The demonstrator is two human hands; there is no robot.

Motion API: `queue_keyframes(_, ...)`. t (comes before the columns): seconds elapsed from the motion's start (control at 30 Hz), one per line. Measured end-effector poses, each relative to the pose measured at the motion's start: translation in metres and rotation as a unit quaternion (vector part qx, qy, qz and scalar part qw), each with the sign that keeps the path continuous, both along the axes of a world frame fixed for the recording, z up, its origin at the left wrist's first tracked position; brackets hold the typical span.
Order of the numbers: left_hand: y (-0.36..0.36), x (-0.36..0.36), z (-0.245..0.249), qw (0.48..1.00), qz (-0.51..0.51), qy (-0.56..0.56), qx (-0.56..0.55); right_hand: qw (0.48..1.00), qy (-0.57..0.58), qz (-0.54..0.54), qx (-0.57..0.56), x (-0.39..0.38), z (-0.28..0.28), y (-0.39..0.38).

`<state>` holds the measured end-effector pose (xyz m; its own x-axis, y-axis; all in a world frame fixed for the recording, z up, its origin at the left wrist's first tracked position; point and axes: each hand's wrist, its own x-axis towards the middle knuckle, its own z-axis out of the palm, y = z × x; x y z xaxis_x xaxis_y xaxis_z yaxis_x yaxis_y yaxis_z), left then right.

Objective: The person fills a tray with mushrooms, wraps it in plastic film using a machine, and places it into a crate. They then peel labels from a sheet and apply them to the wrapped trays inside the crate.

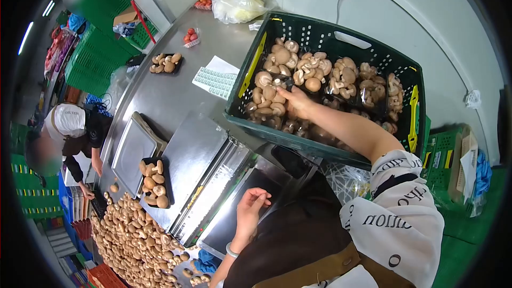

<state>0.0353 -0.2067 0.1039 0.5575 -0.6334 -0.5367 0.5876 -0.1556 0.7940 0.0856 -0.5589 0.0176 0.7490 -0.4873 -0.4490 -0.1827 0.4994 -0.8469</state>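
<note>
My right hand (298,102) reaches into a dark green crate (320,137). Its thumb lies over a pack of mushrooms (266,98) at the crate's left side, and the hand grips that pack; the other fingers are mostly hidden. More packs of mushrooms (342,77) fill the crate, several in black trays under clear film. Over the dark surface beside the steel machine (194,154), my left hand (252,209) hangs with loosely curled fingers and nothing in it. An open black tray of mushrooms (154,184) rests left of the machine.
Loose mushrooms (133,234) are heaped at lower left, where a co-worker (72,122) reaches to a black tray. A label sheet (216,77), another mushroom tray (166,63), small tomato packs (191,37) and a plastic bag (240,1) lie on the steel table (160,96).
</note>
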Motion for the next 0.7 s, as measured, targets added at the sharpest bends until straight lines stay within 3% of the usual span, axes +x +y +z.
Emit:
queue_keyframes(0.1, 0.009, 0.012, -0.007, 1.000, 0.005, 0.009, 0.003, 0.989, 0.128, 0.050, -0.054, -0.007, -0.010, -0.026)
queue_keyframes(0.2, 0.043, 0.058, 0.006, 0.996, 0.014, -0.083, 0.001, 0.976, 0.138, 0.122, -0.116, -0.026, 0.055, -0.022)
queue_keyframes(0.23, 0.070, 0.086, -0.005, 0.984, 0.059, -0.166, -0.013, 0.954, 0.126, 0.147, -0.230, -0.033, 0.043, -0.039)
queue_keyframes(0.27, 0.092, 0.109, 0.000, 0.961, 0.182, -0.202, 0.043, 0.895, 0.052, 0.093, -0.432, -0.047, 0.013, -0.058)
queue_keyframes(0.3, 0.127, 0.149, -0.018, 0.885, 0.203, -0.389, 0.156, 0.879, 0.048, 0.054, -0.471, -0.045, 0.039, -0.040)
queue_keyframes(0.33, 0.143, 0.166, -0.009, 0.799, 0.279, -0.458, 0.270, 0.860, 0.044, 0.010, -0.508, -0.047, 0.085, -0.022)
queue_keyframes(0.4, 0.188, 0.204, -0.015, 0.590, 0.310, -0.624, 0.408, 0.825, 0.008, 0.019, -0.565, -0.048, 0.125, -0.002)
queue_keyframes(0.53, 0.210, 0.242, -0.046, 0.780, 0.321, -0.440, 0.309, 0.775, -0.042, 0.058, -0.627, -0.032, 0.159, 0.093)
queue_keyframes(0.6, 0.192, 0.233, -0.052, 0.727, 0.245, -0.542, 0.343, 0.739, -0.134, 0.160, -0.640, -0.010, 0.151, 0.143)
queue_keyframes(0.7, 0.177, 0.228, -0.052, 0.727, 0.262, -0.550, 0.317, 0.667, -0.246, 0.268, -0.650, 0.033, 0.135, 0.208)
